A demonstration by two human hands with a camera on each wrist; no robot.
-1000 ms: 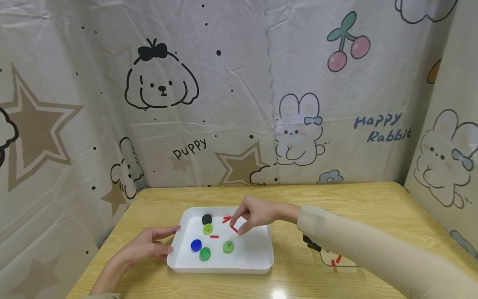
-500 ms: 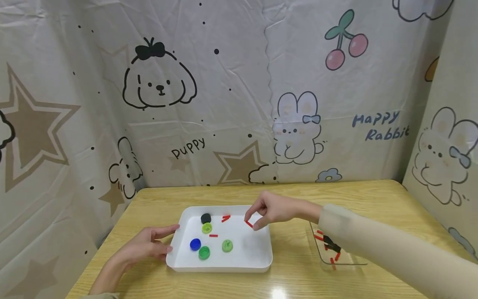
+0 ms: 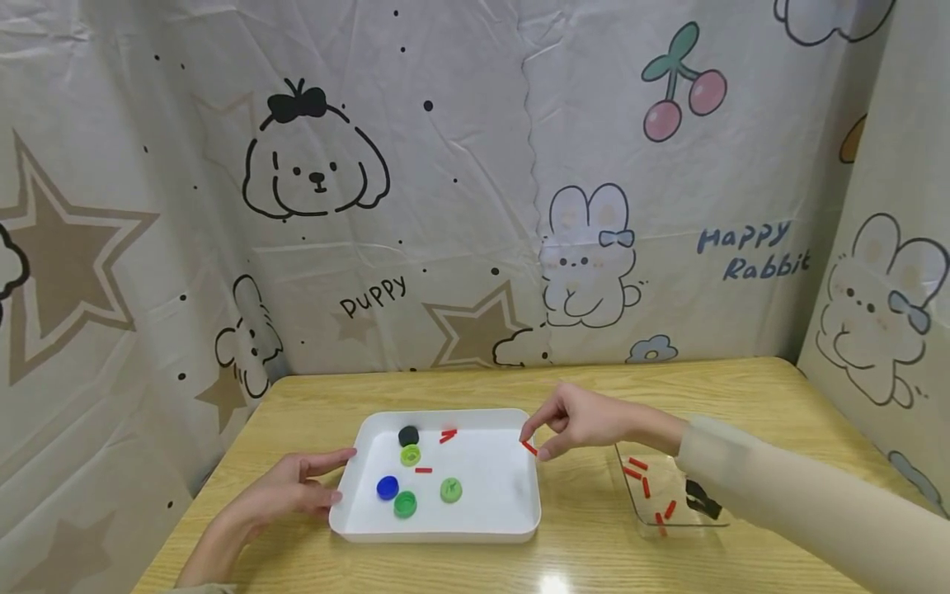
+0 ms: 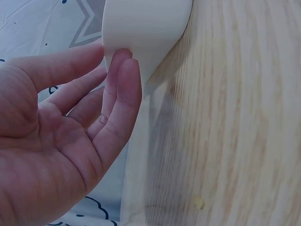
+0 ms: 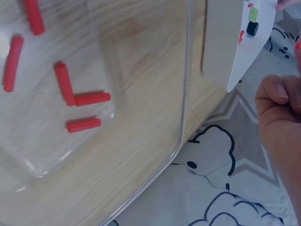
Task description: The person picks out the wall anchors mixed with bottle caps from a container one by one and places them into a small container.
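Note:
My right hand point(image 3: 582, 419) pinches a thin red stick point(image 3: 529, 448) between thumb and index finger, over the right rim of a white tray point(image 3: 438, 538). At the tray's left end, my left hand point(image 3: 293, 485) touches the outer wall with extended fingertips point(image 4: 128, 77). Inside the tray lie round caps: black point(image 3: 408, 436), yellow-green point(image 3: 410, 455), blue point(image 3: 387, 487), green point(image 3: 405, 504) and light green point(image 3: 450, 490). Another red stick point(image 3: 423, 470) lies among them, with a small red group point(image 3: 449, 435) near the back wall.
Right of the tray, a clear rectangular container point(image 5: 186, 94) holds several red sticks point(image 5: 83, 125) and is partly covered by my right forearm. A black device point(image 3: 701, 500) shows below the right wrist. A patterned curtain point(image 3: 460, 190) hangs behind the wooden table point(image 3: 594, 536).
My right hand has carried the pinched red stick rightward, from over the tray's middle to its right rim. More of the clear container now shows. The left hand stays at the tray.

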